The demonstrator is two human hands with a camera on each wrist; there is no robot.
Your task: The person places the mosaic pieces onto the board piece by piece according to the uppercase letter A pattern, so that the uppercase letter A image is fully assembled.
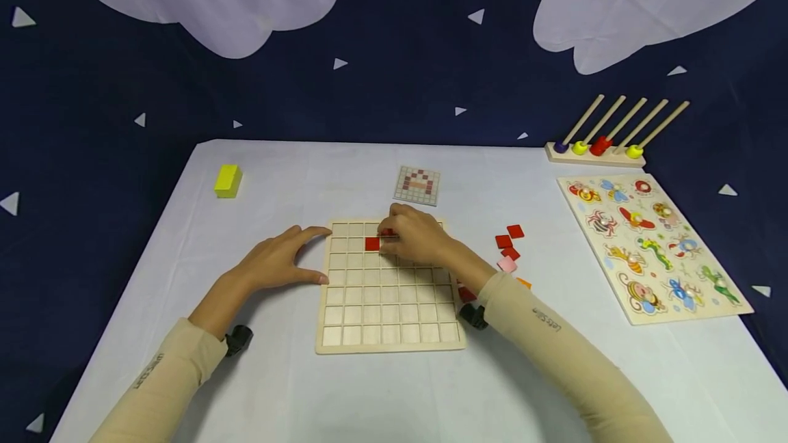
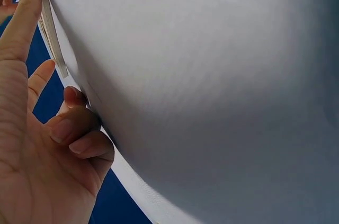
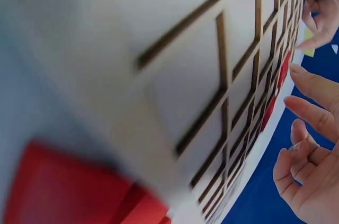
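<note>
In the head view, a wooden grid board (image 1: 357, 296) lies on the table with a red tile (image 1: 372, 244) in an upper cell. My left hand (image 1: 273, 260) spans its left edge, thumb and forefinger spread apart with their tips at the rim. Over the top rows is my right hand (image 1: 415, 234), its fingertips right at another red tile (image 1: 388, 232). From the right wrist, the thumb and forefinger of that hand (image 3: 312, 139) show apart, close to red tiles (image 3: 284, 73) in the grid. The right hand covers part of the upper cells.
Loose red tiles (image 1: 503, 242), a pink tile (image 1: 507, 264) and an orange one lie right of the board. Behind it is a pattern card (image 1: 417, 185). A yellow block (image 1: 228, 181) stands back left; a peg counter (image 1: 596, 154) and an insect picture board (image 1: 652, 248) are at right.
</note>
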